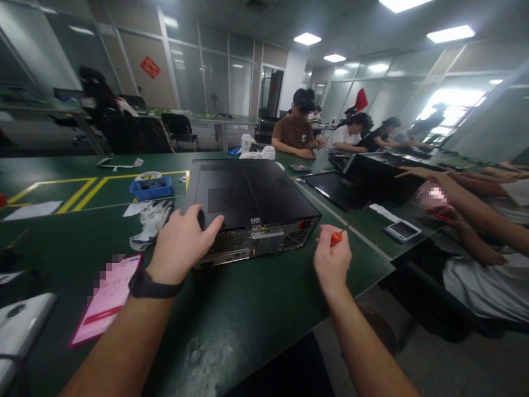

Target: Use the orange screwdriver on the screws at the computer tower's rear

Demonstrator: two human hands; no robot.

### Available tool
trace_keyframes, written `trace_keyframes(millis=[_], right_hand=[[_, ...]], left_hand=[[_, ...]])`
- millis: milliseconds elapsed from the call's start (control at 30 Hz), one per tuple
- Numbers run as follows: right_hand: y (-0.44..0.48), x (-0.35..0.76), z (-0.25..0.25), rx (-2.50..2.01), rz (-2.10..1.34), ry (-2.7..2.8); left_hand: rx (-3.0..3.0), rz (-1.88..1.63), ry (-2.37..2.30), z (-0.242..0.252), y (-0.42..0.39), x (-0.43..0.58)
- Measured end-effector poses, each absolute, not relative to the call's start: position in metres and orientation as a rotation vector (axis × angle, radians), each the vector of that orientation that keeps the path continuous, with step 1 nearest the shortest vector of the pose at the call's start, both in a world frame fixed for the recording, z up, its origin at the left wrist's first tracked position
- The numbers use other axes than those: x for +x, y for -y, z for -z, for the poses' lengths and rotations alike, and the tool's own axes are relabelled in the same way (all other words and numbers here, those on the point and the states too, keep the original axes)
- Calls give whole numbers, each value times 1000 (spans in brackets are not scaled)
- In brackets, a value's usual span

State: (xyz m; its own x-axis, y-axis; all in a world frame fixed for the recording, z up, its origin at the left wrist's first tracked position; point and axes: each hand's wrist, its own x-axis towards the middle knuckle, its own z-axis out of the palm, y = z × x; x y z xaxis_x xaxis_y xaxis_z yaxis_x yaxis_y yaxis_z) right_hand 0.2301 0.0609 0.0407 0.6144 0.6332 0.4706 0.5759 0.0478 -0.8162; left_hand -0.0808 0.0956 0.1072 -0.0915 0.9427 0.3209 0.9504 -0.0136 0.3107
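Observation:
A black desktop computer case (252, 193) lies flat on the green table (248, 309), its rear panel with ports and fan grille facing me. My left hand (182, 242), with a black watch at the wrist, grips the near left corner of the case, fingers curled over its top edge. To the right of the rear panel, my right hand (332, 259) is closed round a screwdriver (338, 237) with an orange-red handle; its tip is hard to make out.
White work gloves (152, 220) and a blue tray (151, 188) lie left of the case. A pink sheet (108, 298) and a white device (20, 325) sit near left. Another person's arms (463, 209), a second black case (372, 171) and a phone (402, 230) are right. People sit beyond.

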Motion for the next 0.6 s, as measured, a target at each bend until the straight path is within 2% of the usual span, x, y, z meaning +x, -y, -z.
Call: trace_keyframes(millis=[167, 333, 467, 600], right_hand=[[-22, 194, -14, -1533, -277, 1197], [-5, 161, 10, -1386, -365, 1282], [-3, 145, 9, -1270, -259, 1266], [-2, 142, -9, -1138, 107, 1281]], left_hand=[[-2153, 886, 1938, -107, -94, -77], [-2456, 1065, 1672, -107, -92, -66], [-2571, 1026, 1593, -98, -93, -59], [-2531, 987, 1569, -90, -95, -53]])
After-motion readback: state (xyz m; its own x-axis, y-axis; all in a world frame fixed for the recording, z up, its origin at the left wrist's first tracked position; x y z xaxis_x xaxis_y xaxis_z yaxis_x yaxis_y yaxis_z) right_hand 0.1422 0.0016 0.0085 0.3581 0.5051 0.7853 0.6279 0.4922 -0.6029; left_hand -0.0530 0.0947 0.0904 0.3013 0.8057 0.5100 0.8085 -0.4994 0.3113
